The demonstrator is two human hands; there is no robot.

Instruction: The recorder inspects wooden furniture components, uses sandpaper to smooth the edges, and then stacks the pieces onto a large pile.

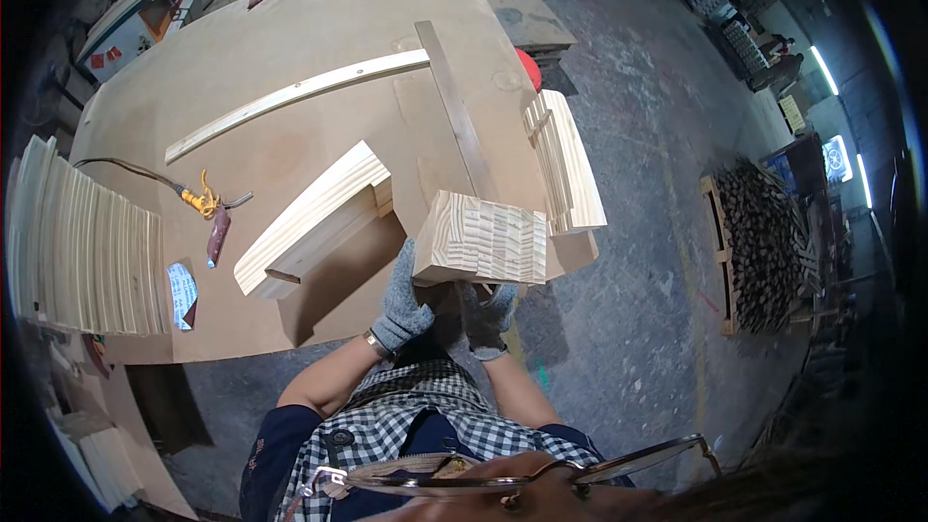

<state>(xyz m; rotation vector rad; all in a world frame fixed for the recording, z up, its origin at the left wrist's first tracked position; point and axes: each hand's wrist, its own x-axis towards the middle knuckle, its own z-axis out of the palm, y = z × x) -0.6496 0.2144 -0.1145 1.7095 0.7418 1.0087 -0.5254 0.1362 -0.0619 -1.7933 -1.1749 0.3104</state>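
A bundle of pale wooden strips [481, 237], end grain facing up, is between my hands at the near right edge of the table. My left hand [401, 307], in a grey knit glove, grips its left near side. My right hand [489, 319], gloved too, holds it from the near right side; the bundle partly hides those fingers. Left of the bundle, a stack of notched wooden pieces [319, 213] stands on the table. To the right, another wooden stack [568, 169] stands at the table's edge.
The brown table [319, 10] carries a long wooden strip [300, 101], a dark straight bar [452, 101], a yellow air blow gun [201, 201], a dark red-handled tool [218, 235] and sandpaper [182, 295]. Many boards [87, 242] stand at left. A loaded pallet [768, 246] sits right.
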